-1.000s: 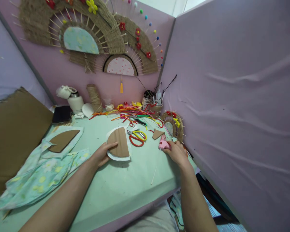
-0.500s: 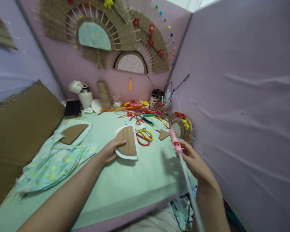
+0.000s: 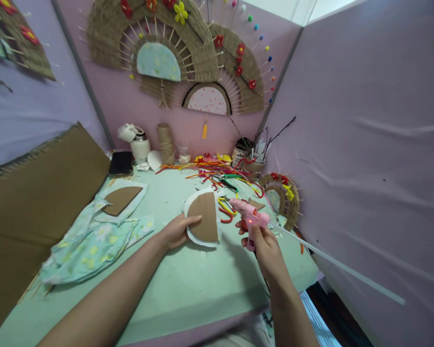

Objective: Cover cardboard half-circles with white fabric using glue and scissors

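Brown cardboard [image 3: 204, 218] sits pinched in the left hand [image 3: 183, 230]; the right [image 3: 262, 241] grips a pink glue gun [image 3: 250, 212].

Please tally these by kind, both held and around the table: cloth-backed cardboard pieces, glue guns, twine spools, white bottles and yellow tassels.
Cloth-backed cardboard pieces: 2
Glue guns: 1
Twine spools: 1
White bottles: 1
Yellow tassels: 1
Total: 6

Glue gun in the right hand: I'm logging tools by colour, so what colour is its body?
The glue gun is pink; it shows best in the head view.
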### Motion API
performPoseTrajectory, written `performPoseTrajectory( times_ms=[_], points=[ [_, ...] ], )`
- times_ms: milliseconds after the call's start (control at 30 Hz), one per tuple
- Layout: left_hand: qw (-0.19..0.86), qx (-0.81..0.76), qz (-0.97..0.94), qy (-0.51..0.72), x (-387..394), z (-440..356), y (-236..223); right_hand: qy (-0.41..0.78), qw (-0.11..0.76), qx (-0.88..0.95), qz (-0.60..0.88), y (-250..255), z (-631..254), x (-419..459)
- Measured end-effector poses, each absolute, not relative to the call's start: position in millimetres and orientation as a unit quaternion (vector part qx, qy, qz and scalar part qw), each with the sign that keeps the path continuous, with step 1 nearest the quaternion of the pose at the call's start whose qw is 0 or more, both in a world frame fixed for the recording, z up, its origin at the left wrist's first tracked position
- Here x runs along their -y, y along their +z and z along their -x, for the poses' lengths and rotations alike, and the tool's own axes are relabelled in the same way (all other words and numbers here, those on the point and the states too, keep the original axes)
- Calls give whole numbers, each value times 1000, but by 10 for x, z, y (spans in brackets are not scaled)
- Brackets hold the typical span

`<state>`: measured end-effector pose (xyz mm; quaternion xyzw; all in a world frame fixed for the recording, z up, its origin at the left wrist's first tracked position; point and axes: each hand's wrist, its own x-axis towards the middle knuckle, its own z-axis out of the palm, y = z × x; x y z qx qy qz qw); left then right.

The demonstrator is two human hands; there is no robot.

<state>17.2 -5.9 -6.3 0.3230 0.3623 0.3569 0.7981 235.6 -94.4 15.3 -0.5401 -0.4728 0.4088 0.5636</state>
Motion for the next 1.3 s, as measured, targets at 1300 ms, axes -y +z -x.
performPoseTrajectory(
  times_ms=[1300],
  points=[
    [814,-308,-389,302,99,-203,-170,177,460,569,658,111,-2158,879]
  ],
)
